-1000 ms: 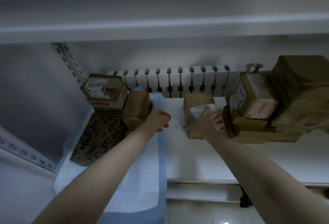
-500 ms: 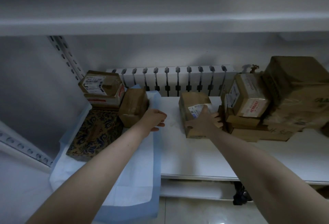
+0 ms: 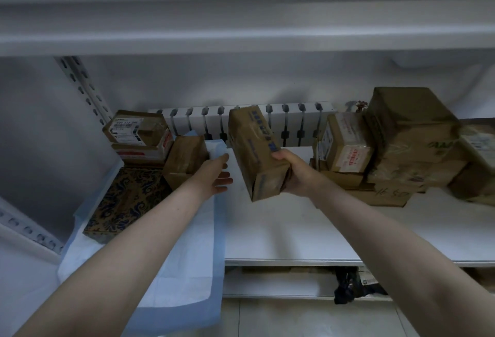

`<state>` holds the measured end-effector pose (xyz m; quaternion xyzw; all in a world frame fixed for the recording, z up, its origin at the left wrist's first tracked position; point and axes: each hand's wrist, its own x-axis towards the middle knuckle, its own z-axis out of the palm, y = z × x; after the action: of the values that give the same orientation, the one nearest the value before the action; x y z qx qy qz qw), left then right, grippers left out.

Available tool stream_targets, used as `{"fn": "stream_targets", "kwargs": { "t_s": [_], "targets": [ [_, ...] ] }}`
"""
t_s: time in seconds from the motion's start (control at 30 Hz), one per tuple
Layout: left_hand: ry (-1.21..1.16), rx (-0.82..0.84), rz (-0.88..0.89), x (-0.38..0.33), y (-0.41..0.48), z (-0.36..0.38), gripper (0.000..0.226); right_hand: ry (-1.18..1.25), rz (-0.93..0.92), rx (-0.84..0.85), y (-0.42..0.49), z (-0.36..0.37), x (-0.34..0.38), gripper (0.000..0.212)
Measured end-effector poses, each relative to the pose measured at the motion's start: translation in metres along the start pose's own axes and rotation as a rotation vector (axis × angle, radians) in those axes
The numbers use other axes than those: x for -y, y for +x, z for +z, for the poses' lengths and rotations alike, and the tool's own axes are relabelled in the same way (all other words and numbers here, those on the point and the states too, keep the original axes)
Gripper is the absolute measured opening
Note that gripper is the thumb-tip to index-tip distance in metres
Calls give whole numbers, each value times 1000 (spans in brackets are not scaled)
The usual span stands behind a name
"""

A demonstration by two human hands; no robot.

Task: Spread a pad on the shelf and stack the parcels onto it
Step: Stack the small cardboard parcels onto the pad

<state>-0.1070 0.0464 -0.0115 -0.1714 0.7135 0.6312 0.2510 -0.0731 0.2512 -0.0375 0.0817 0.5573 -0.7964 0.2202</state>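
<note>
Gripping tilted parcel [image 3: 251,149] end, right hand [image 3: 297,173] fingers wrapped beneath; left hand [image 3: 214,178] fingers straight, empty.

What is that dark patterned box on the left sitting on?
The patterned box lies on a pale blue pad that spreads out past it. Whatever is beneath the pad there is covered.

Pale blue-and-white soft pad [image 3: 187,269], spread flat over left end of white shelf [image 3: 294,229], front edge hanging off. On it: flat dark patterned box [image 3: 126,202], small brown cardboard box [image 3: 184,161], two labelled cartons [image 3: 136,133] stacked at back. Brown taped cardboard parcel [image 3: 254,149], tilted, lifted clear of shelf in right hand [image 3: 297,173]. More brown parcels [image 3: 401,143] piled at right, off pad.
</note>
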Motion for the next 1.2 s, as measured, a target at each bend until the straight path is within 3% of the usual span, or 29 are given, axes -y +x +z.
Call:
{"fn": "stream_targets", "kwargs": {
  "t_s": [0.2, 0.43, 0.53, 0.67, 0.7, 0.8, 0.87, 0.97, 1.03, 1.13, 1.2],
  "targets": [
    [-144, 100, 9, 1, -9, 4, 68, 322, 34, 164, -13, -1, -5, 97],
    [-346, 329, 59, 2, -23, 9, 98, 475, 13, 436, -22, -3, -15, 110],
    [-382, 398, 107, 3, -32, 12, 88, 494, 21, 486, -27, -6, -19, 95],
    [-372, 317, 171, -2, -52, 15, 40, 329, 50, 390, -31, -16, -19, 72],
    [-295, 276, 201, -3, -54, 13, 41, 235, 61, 340, -32, -17, -18, 66],
    [-16, 129, 299, -1, -55, 8, 80, -80, 50, 202, -35, -17, -14, 57],
    [101, 69, 334, 0, -60, 7, 93, -150, 44, 189, -35, -20, -13, 61],
    [162, 46, 367, 1, -70, 9, 93, -269, 54, 223, -36, -20, -10, 79],
    [233, 40, 373, 2, -74, 8, 95, -382, 16, 161, -38, -16, -7, 81],
    [335, 45, 379, 4, -82, 7, 95, -451, -152, 22, -46, -10, -6, 75],
    [385, -20, 381, 4, -88, 10, 82, -526, -336, -36, -51, -8, -8, 77]
  ]
}}
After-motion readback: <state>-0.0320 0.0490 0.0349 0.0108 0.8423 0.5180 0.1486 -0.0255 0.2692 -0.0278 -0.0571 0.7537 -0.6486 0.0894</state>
